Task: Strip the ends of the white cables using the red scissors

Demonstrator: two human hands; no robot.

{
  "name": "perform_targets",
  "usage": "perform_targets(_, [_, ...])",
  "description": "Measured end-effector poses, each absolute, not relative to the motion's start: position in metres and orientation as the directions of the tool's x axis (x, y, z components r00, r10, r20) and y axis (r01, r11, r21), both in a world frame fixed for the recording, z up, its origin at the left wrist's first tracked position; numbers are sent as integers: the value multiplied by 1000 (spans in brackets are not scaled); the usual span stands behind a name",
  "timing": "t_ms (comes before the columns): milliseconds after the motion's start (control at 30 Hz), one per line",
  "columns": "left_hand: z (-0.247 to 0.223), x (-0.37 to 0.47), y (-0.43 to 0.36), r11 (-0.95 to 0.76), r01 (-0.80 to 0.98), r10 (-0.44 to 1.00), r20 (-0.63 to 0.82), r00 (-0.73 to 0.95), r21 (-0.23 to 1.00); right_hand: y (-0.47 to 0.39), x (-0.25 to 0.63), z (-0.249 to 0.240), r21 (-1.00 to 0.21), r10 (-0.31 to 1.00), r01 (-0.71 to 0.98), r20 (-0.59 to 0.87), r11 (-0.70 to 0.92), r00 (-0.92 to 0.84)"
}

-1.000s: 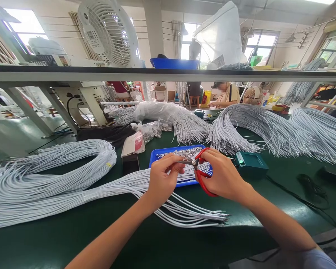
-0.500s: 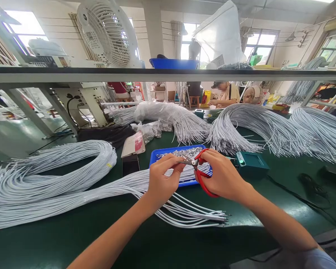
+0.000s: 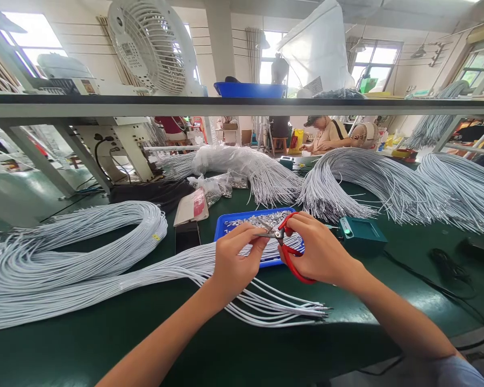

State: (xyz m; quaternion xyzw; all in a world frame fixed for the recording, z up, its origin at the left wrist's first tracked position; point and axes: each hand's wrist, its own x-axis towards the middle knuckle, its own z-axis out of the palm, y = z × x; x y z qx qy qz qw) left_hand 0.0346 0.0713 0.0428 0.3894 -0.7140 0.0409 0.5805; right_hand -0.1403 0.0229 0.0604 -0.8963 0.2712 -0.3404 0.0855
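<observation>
My right hand (image 3: 320,248) is closed on the red handles of a pair of scissors (image 3: 292,248), whose blades are parted and point left. The blade tips reach the fingertips of my left hand (image 3: 237,258), which are pinched together on something too small to make out. Both hands are over a blue tray (image 3: 220,221) of small metal pieces (image 3: 272,219). A bundle of white cables (image 3: 157,274) runs from the left edge across the tray, and some loose cable ends (image 3: 302,310) lie in front of it.
A coiled cable bundle (image 3: 145,226) lies at left, near a phone (image 3: 187,237) and a booklet (image 3: 190,207). A green device (image 3: 363,236) stands at right. More cable bundles (image 3: 387,183) lie behind, under a shelf (image 3: 242,109). A person (image 3: 331,134) sits beyond.
The fingertips of my left hand have closed closer together. The scissors have barely shifted. In the background, the seated person's arm and head have moved.
</observation>
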Motion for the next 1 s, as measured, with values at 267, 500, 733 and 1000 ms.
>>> perform_targets(267, [46,35,74,696,-587,-549,834,-63,414,23,-141,62,-371,-562,-423,540,-827,627])
perform_targets(500, [43,32,74,712,-590,-514,855,-70,380,22,-141,61,-429,-573,-387,528,-817,626])
perform_targets(733, [47,43,71,594,-624,-555,820,139,508,-2,-145,62,-461,-671,-489,470,-740,573])
perform_targets(1000, [46,35,72,655,-484,-674,738,-27,580,1,-134,51,-761,-674,77,613,-645,412])
